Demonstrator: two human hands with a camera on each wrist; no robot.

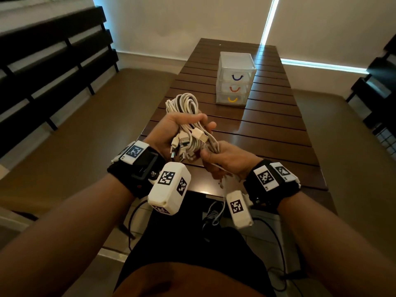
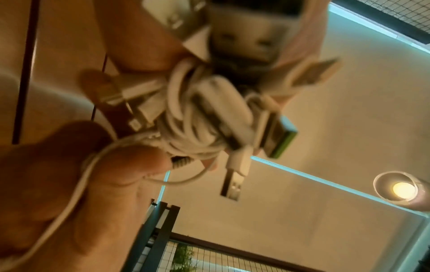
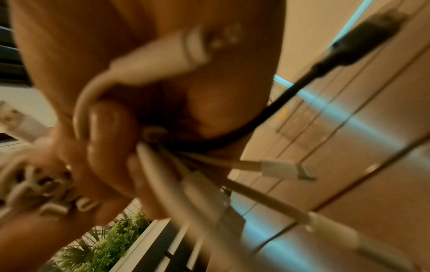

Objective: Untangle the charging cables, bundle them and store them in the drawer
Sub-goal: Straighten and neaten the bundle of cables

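Hands are working together: left hand (image 1: 171, 129) gripping cables (image 1: 184, 106), right hand (image 1: 222, 157) pinching strands; loose plugs risk snagging, retangling.

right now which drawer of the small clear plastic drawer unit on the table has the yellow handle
The bottom drawer of the clear plastic three-drawer unit; the middle handle is red, the top one blue.

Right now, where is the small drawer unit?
In the head view the drawer unit stands on the wooden table, toward its far end, right of centre, beyond the cable bundle in the left hand. Its three drawers look closed.
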